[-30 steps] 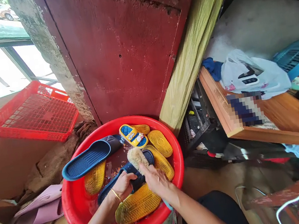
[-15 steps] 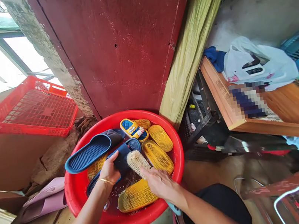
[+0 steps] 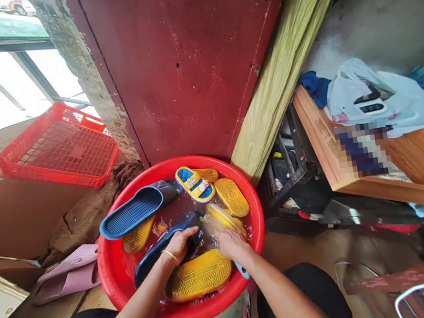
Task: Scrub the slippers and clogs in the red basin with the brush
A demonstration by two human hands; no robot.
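A round red basin (image 3: pixel 106 270) holds water and several slippers. My left hand (image 3: pixel 180 243) grips a dark blue slipper (image 3: pixel 152 255) low in the water. My right hand (image 3: pixel 231 243) is closed on a brush, whose blue handle end (image 3: pixel 242 270) shows below the palm; its bristles are blurred in the water. A yellow slipper (image 3: pixel 201 276) lies sole up in front of my hands, another blue slipper (image 3: pixel 134 211) leans on the basin's left rim, and a small yellow and blue slipper (image 3: pixel 195 184) floats at the back.
Pink slippers (image 3: pixel 67 273) lie on the floor at the left. A red plastic crate (image 3: pixel 59 150) stands behind them. At the right, a wooden table (image 3: pixel 418 149) bears a white plastic bag (image 3: pixel 381 96). A red door (image 3: pixel 190 66) rises behind the basin.
My left hand has lowered the blue slipper and turned it in the water. The brush in my right hand has gone from above the slipper down into the water. The view has shifted slightly.
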